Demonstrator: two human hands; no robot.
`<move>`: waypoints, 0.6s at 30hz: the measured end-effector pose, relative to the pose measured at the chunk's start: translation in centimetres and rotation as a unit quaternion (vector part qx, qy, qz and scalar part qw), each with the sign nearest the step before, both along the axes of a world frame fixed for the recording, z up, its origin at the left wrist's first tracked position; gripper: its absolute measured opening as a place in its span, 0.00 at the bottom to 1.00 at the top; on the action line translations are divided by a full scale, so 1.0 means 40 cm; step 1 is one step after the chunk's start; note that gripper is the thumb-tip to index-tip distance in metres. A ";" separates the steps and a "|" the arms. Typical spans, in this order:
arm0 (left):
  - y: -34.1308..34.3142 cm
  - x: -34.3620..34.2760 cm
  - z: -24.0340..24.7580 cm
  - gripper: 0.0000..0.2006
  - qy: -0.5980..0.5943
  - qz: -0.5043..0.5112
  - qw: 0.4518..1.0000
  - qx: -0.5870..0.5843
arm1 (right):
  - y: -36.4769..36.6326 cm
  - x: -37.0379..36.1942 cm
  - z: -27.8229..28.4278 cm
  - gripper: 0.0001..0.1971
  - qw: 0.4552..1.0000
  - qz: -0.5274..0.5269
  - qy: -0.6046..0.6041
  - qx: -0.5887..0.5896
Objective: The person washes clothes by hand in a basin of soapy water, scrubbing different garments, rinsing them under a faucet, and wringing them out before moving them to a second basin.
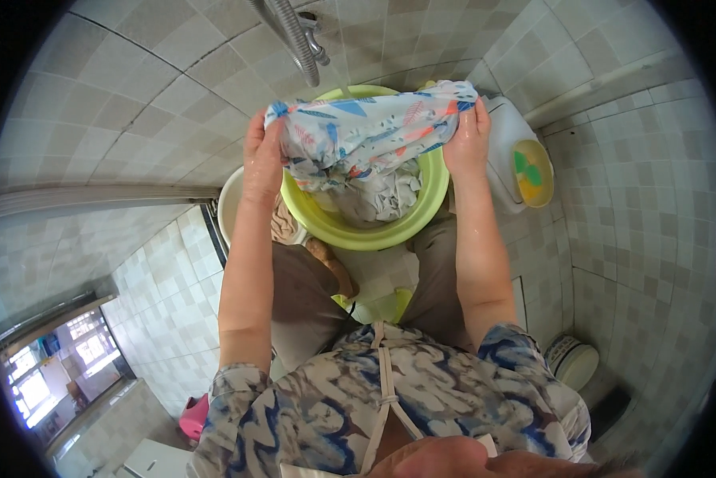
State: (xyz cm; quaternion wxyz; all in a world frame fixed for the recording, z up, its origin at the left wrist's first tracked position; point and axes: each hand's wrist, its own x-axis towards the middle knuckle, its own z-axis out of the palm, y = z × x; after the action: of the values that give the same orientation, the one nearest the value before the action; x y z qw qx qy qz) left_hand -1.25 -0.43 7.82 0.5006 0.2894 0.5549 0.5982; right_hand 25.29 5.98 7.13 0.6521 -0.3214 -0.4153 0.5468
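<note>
A white cloth with a blue and coral leaf print [374,127] is stretched between my two hands. My left hand [264,151] is closed on its left end, and my right hand [468,142] grips the right end. The cloth hangs over a lime-green basin [366,237], its lower folds drooping inside the rim. Within the basin, below the print, lies crumpled light grey or white laundry [386,197]. Whether the printed cloth touches that laundry I cannot tell.
Left of the basin stands a white tub [229,209] with beige cloth [284,221] in it. A metal shower hose [298,40] hangs above. At the right sit a white container [505,151] and a yellow dish [538,177]; a white bucket [573,362] stands lower right.
</note>
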 end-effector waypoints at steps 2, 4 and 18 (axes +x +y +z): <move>0.010 0.044 0.056 0.12 -0.045 0.030 0.997 0.052 | 0.000 0.008 -0.019 0.13 0.999 0.036 -0.002 -0.008; 0.013 0.050 0.070 0.15 0.013 -0.014 1.000 0.015 | 0.005 -0.017 -0.038 0.17 0.986 -0.004 -0.165 -0.023; 0.012 -0.104 -0.034 0.07 0.144 -0.031 0.986 0.079 | 0.020 0.108 0.043 0.13 0.989 0.056 0.092 -0.100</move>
State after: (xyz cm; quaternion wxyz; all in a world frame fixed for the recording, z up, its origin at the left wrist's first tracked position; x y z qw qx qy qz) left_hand -5.41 0.04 6.48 0.4096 0.4281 0.5626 0.5766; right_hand 29.59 6.76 8.86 0.6206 -0.3093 -0.3142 0.6484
